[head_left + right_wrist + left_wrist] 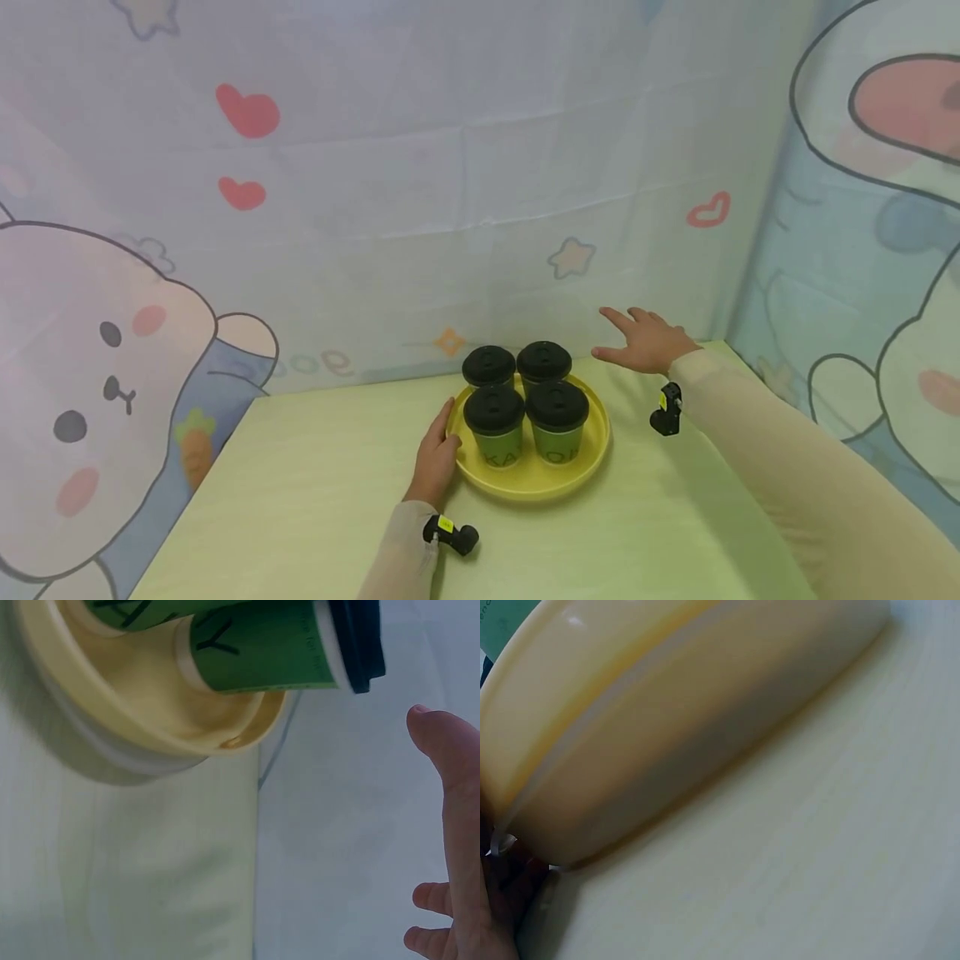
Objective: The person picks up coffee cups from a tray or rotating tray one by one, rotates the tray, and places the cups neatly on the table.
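Observation:
A round yellow tray (pixel 525 492) sits on the table, bearing several green paper cups (pixel 558 442) with black lids (pixel 557 405). My left hand (pixel 435 462) holds the tray's left rim, its thumb at the edge and its fingers along the outer side. In the left wrist view, the tray wall (pixel 667 742) fills the upper part, and the hand (pixel 499 915) shows only in the lower left corner. Raised to the right of the cups is my right hand (pixel 641 340), fingers spread and holding nothing. The right wrist view shows its thumb (pixel 442 739) apart from the nearest cup (pixel 259 649).
The pale yellow-green table (pixel 300 500) runs back to a printed cloth (pixel 360 250) with hearts and stars. Another printed cloth (pixel 825 333) hangs at the right side. Each wrist wears a small black camera (pixel 453 535).

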### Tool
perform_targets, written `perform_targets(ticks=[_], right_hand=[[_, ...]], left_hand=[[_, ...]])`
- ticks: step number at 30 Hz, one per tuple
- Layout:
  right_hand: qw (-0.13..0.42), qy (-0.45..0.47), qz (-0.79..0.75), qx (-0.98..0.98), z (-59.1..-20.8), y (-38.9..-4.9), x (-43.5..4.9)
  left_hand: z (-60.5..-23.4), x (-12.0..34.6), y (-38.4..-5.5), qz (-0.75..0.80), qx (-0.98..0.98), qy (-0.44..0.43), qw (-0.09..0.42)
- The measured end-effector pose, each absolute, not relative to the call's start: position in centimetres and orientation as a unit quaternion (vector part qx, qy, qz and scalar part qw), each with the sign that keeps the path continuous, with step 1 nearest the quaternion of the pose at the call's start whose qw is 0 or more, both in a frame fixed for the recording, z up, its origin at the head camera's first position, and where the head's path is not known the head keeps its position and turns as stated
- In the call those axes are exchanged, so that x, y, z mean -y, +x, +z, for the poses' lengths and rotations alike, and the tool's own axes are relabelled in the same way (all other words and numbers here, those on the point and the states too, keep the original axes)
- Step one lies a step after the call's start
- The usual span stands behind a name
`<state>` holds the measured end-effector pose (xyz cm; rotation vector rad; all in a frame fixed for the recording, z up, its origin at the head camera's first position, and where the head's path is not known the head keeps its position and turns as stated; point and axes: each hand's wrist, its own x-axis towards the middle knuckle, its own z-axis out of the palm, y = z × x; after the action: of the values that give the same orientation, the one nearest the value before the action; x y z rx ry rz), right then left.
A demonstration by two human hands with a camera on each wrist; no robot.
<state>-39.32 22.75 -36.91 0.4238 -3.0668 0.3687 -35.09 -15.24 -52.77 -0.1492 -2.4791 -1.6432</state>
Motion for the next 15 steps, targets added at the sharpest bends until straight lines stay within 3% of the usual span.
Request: perform_targets(ticks=[15], right_hand=[[-0.005, 0.185, 0.179, 0.966, -35.4, -40.7, -18.2]], left_hand=[[-53.0, 15.2, -35.2, -0.554, 0.829, -0.044, 0.067]])
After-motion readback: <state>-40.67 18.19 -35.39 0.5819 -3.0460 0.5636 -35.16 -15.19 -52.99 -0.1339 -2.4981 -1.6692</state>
